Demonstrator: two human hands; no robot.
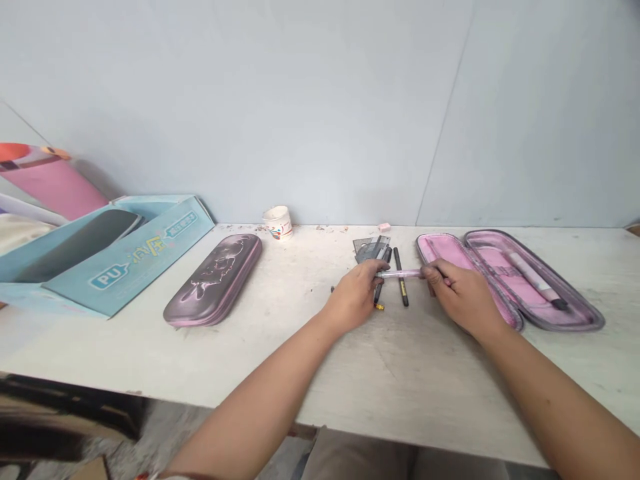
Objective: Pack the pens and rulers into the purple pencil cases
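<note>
Whitish table [290, 327] against a grey wall [300, 100]. Pale pen [400, 273] right of centre in the frame, near level, one end pinched in my left hand [354, 292], the other in my right hand [460, 293]. Wants light, even pressure from both sides, I'd judge, clear of the open case [487, 257] at frame right.

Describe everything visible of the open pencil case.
The open pencil case lies toward the right of the pale table, two shells spread side by side, pink inside with dark rims. The lining looks like fabric. A band crosses the right shell, which holds a pale marker with a black end. The right hand overlaps the left shell; contact is unclear.
</note>
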